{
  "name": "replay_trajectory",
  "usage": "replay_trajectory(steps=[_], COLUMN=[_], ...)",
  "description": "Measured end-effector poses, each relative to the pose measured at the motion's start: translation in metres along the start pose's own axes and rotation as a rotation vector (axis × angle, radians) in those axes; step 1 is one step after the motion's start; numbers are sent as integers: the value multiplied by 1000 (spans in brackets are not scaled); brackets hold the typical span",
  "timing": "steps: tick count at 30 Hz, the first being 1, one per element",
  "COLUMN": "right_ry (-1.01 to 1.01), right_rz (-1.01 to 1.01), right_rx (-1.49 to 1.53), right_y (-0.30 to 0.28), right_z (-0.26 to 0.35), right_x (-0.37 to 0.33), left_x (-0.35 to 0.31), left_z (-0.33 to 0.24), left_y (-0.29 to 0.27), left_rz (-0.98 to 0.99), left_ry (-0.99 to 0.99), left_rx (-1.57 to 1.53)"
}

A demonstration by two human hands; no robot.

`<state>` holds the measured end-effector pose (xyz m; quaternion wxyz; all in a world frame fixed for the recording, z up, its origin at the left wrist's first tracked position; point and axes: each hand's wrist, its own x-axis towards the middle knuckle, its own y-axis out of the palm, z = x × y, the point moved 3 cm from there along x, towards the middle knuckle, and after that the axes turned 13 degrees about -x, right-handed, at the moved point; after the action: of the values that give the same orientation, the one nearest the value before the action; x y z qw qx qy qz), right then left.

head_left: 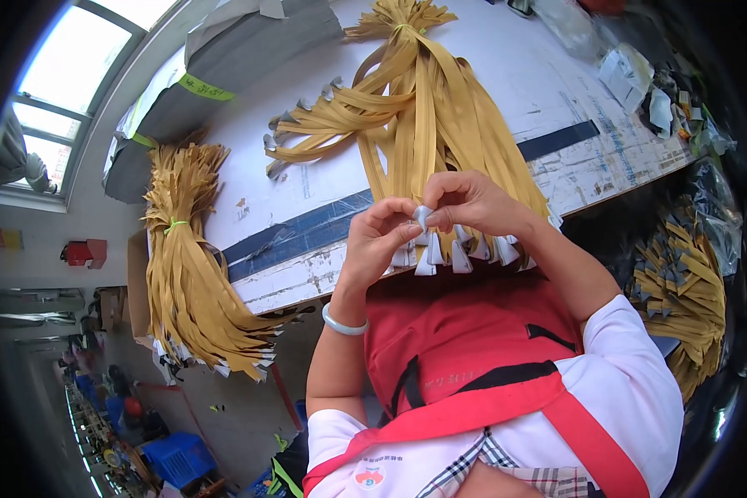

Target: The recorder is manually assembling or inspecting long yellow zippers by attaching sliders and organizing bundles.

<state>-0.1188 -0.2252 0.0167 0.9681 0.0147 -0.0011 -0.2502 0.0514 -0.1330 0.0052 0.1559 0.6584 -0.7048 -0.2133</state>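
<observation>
A bundle of mustard-yellow zipper strips (427, 108) lies lengthwise on the white table, tied near its far end. Their near ends carry white tabs (461, 257) that hang at the table's front edge. My left hand (378, 241), with a pale bangle on its wrist, pinches one white tab (422, 217) from the left. From the right, my right hand (477, 203) pinches the same tab between thumb and fingertips. Some strips of the bundle fold off to the left, with grey ends showing. The strip's end is partly hidden by my fingers.
Another tied bundle of yellow strips (183, 241) droops over the table's left end. Beside it stands a grey wrapped stack (249, 54) with a lime band. More yellow strips (681, 290) hang at the right, below the table (324, 187). Plastic bags and scraps (631, 75) lie far right.
</observation>
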Motion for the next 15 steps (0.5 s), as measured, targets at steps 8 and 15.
replay_trajectory(steps=[8,15], right_ry=[-294,-324], right_rz=[-340,-600], right_rx=[-749,-909], right_y=[22,9], right_z=[16,-9], right_x=[1,9], left_x=[0,-1], left_z=[11,15], left_y=[-2,7], left_rz=[-225,-271], left_ry=[262,258], left_rx=[183,-41])
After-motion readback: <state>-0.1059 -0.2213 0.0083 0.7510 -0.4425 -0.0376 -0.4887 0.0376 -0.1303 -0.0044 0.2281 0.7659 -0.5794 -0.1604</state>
